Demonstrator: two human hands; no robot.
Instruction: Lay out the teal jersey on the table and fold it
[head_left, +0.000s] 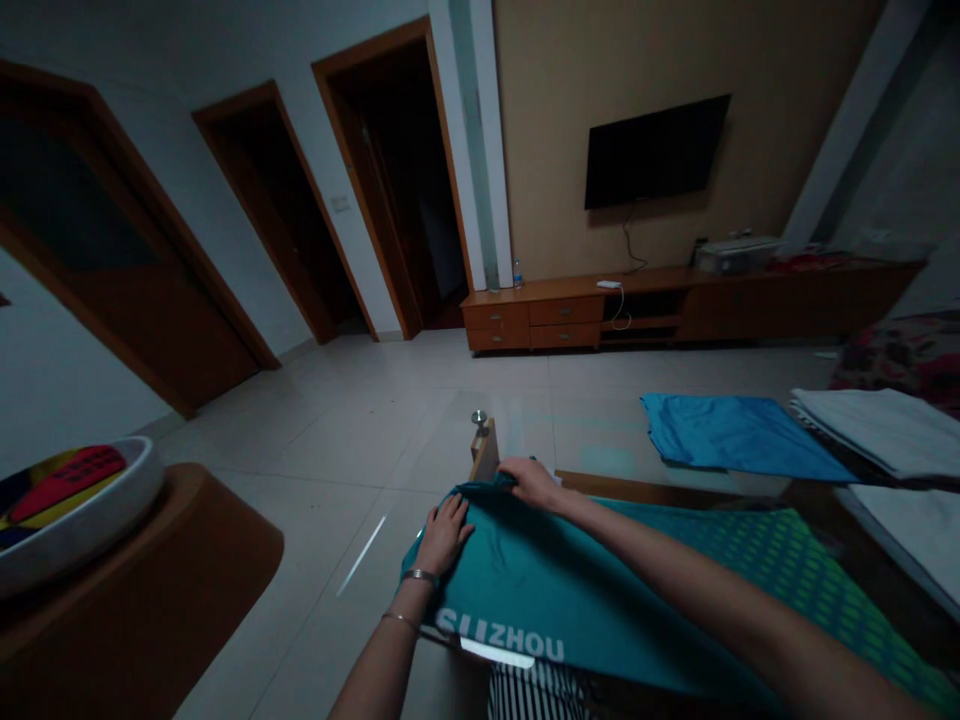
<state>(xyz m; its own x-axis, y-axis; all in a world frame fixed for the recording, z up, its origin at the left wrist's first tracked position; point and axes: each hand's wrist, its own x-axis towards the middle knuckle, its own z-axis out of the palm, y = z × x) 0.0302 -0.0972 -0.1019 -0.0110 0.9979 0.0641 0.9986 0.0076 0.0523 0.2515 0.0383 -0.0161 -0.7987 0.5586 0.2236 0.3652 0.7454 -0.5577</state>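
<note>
A teal shirt (555, 580) with white lettering and a green patterned end lies spread on the glass table (442, 435). Fingers extended, my left hand (444, 535) rests flat on the shirt's left end. My right hand (531, 484) is closed on the shirt's far edge, pinching up a bit of cloth. Its fingertips are partly hidden by the fabric. To the right lie a folded blue garment (742, 432) and folded white clothes (885, 425).
A wooden table support with a metal knob (479, 420) stands just beyond my hands. On the left is a brown seat (217, 540) with a pale bowl-shaped object (112, 525). A low TV cabinet (562, 315) runs along the far wall under a television (656, 150).
</note>
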